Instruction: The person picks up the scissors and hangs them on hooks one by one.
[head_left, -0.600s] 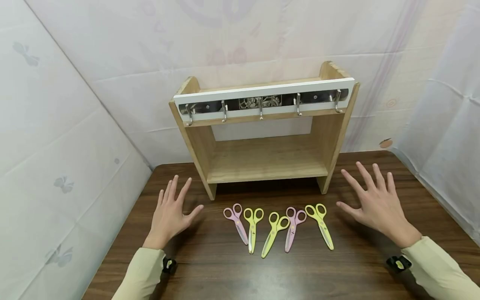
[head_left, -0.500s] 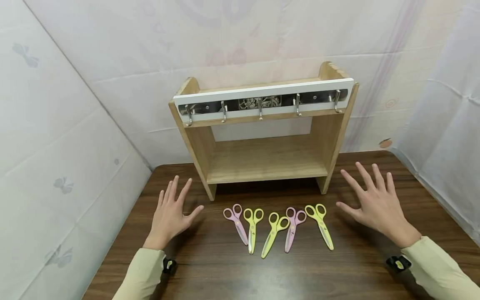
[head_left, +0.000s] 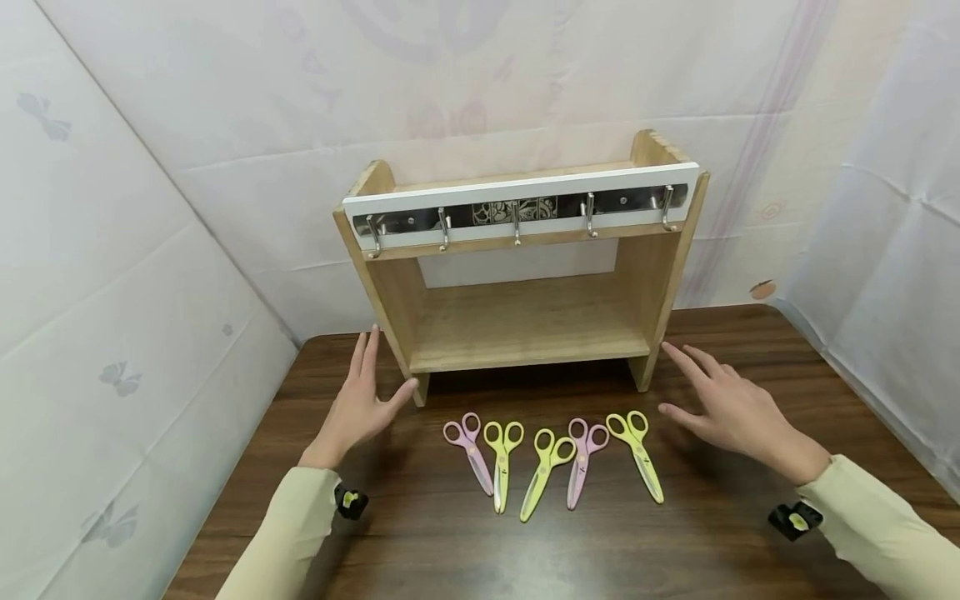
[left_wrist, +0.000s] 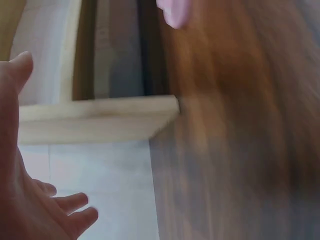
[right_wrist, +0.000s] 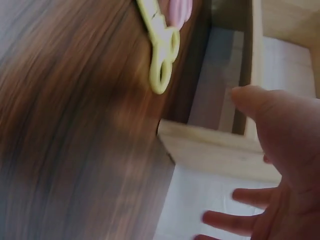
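A wooden rack (head_left: 525, 329) with a white front board (head_left: 525, 183) and several metal hooks stands at the back of the table. My left hand (head_left: 356, 412), thumb and fingers spread, is beside its left side panel (left_wrist: 100, 120); whether they touch I cannot tell. At the right side panel (right_wrist: 220, 147), my right hand (head_left: 742, 417) has its fingers extended, and contact is unclear. Both hands hold nothing. In front of the rack lie yellow scissors (head_left: 502, 467), pink scissors (head_left: 471, 454) and several more in a row.
The dark wooden table (head_left: 562, 558) carries the rack and the scissors. Pale patterned cloth (head_left: 225, 125) hangs behind and at both sides. Black wrist cameras (head_left: 350, 500) are strapped at both wrists.
Both hands have moved inward to the sides of the rack and turned, palms more toward it. The head view has shifted slightly. The scissors lie as before.
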